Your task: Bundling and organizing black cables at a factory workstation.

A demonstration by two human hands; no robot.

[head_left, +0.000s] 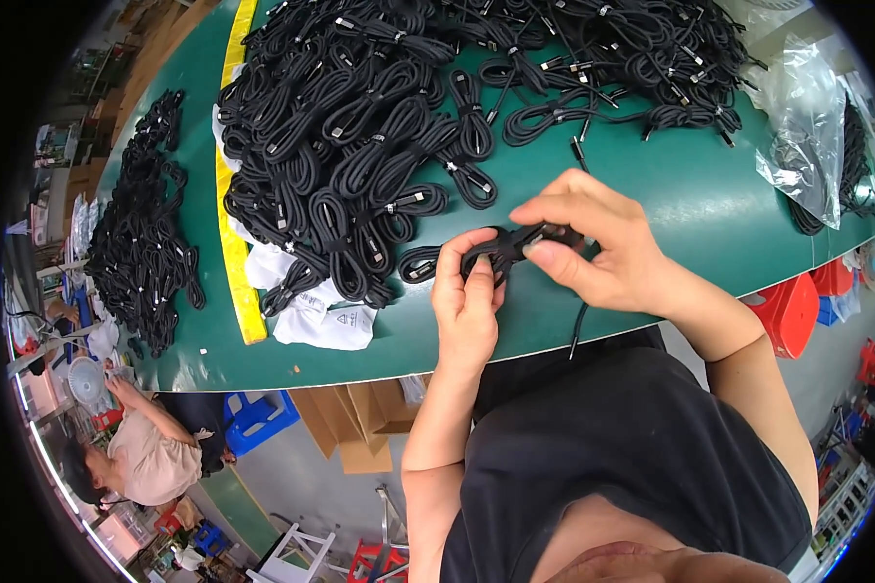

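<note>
Near the table's front edge, my left hand (469, 301) pinches a coiled black cable (504, 249) between thumb and fingers. My right hand (608, 243) curls round the other end of the same coil, its thumb and fingertips on either side of the cable. A loose cable end hangs below the right hand over the table edge, and another cable end with a plug (578, 151) points away above it. Part of the coil is hidden behind my fingers. Just left of the coil, a big heap of bundled black cables (340, 146) covers the green table (690, 185).
A yellow strip (231, 233) divides the heap from a second cable pile (146, 233) at left. White bags (326, 325) lie under the heap's near edge; a clear plastic bag (809, 146) lies at right. Another person (156, 447) sits at lower left, near a blue stool (258, 420).
</note>
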